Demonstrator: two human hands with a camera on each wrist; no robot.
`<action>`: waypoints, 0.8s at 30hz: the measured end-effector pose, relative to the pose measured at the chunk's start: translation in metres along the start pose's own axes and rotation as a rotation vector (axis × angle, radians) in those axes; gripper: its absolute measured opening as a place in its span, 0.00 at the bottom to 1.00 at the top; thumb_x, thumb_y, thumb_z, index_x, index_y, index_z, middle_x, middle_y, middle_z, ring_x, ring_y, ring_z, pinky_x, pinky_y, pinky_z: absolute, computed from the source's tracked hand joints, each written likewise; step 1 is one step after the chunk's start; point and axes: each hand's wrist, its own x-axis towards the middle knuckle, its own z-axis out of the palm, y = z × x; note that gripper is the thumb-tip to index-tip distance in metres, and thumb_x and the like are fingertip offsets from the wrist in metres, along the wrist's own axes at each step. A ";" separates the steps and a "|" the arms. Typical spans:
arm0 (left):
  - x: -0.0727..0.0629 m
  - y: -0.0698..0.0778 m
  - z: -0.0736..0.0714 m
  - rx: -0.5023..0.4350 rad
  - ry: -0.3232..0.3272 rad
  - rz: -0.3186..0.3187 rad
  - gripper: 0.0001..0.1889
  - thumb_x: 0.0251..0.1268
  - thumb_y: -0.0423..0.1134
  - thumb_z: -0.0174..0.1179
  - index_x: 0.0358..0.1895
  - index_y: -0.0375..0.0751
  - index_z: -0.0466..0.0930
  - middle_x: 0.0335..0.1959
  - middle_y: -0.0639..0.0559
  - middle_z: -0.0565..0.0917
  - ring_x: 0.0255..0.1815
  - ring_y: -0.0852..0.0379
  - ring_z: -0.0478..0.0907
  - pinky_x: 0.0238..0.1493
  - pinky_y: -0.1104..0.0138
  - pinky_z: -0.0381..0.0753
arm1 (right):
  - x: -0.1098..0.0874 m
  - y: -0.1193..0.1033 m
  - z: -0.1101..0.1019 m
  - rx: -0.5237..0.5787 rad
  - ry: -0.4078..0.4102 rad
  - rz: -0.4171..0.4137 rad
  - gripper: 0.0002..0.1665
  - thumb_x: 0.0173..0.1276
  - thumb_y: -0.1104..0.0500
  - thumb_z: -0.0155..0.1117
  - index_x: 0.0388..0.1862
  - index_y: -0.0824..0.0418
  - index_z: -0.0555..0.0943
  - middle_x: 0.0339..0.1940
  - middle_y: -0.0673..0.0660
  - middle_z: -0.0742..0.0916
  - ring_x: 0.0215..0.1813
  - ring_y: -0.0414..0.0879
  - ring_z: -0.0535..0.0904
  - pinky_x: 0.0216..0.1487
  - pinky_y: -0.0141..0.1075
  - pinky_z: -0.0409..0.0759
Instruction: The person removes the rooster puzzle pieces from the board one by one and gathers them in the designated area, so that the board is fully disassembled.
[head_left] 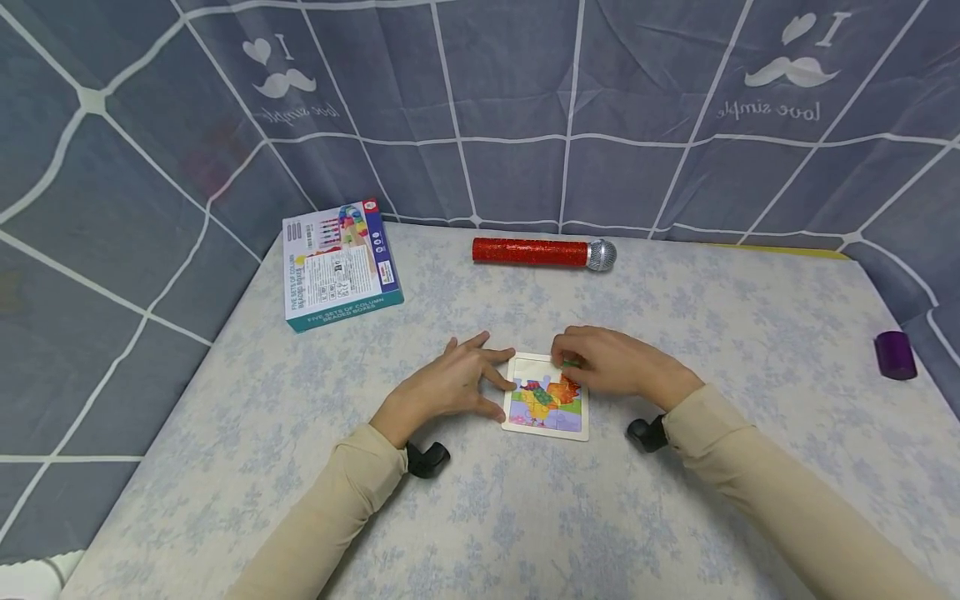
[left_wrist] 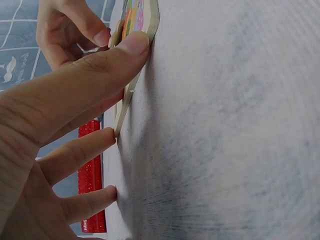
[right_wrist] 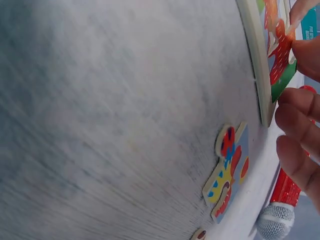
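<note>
A small square jigsaw puzzle [head_left: 543,432] with a pale frame lies flat on the table, several pieces of a colourful bird picture set in it. Its upper left part shows bare backing. My left hand [head_left: 457,379] spreads its fairly straight fingers along the frame's left side, thumb [left_wrist: 135,44] on the frame's edge. At the upper right corner, my right hand [head_left: 611,360] pinches a red, orange and green puzzle piece [right_wrist: 283,62] over the board. Two loose puzzle pieces [right_wrist: 231,172] lie on the cloth near the right hand, hidden from the head view.
A red glittery microphone [head_left: 528,252] lies behind the puzzle. At the back left sits a beaded-toy box [head_left: 341,267]. A purple cylinder [head_left: 896,355] is at the far right edge. Grid-patterned cloth [head_left: 517,100] hangs along the table's back and sides.
</note>
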 end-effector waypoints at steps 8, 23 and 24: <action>0.000 0.001 0.001 0.002 0.006 -0.001 0.24 0.44 0.49 0.78 0.49 0.50 0.88 0.71 0.52 0.70 0.77 0.38 0.49 0.66 0.30 0.45 | -0.007 0.007 0.000 0.163 0.003 0.071 0.11 0.65 0.64 0.67 0.44 0.56 0.78 0.33 0.49 0.78 0.37 0.44 0.73 0.36 0.37 0.75; 0.000 0.001 0.000 -0.006 0.009 -0.002 0.24 0.44 0.48 0.79 0.50 0.49 0.88 0.71 0.52 0.70 0.77 0.37 0.49 0.66 0.29 0.44 | -0.014 0.021 -0.005 0.504 0.050 0.218 0.09 0.65 0.63 0.68 0.44 0.59 0.87 0.37 0.51 0.88 0.36 0.46 0.79 0.35 0.35 0.77; 0.000 0.002 0.001 -0.005 0.009 -0.001 0.24 0.44 0.48 0.79 0.50 0.49 0.88 0.70 0.52 0.70 0.77 0.37 0.49 0.66 0.29 0.44 | -0.015 0.022 -0.006 0.526 0.045 0.231 0.09 0.66 0.62 0.67 0.45 0.59 0.87 0.38 0.52 0.89 0.35 0.45 0.78 0.34 0.35 0.77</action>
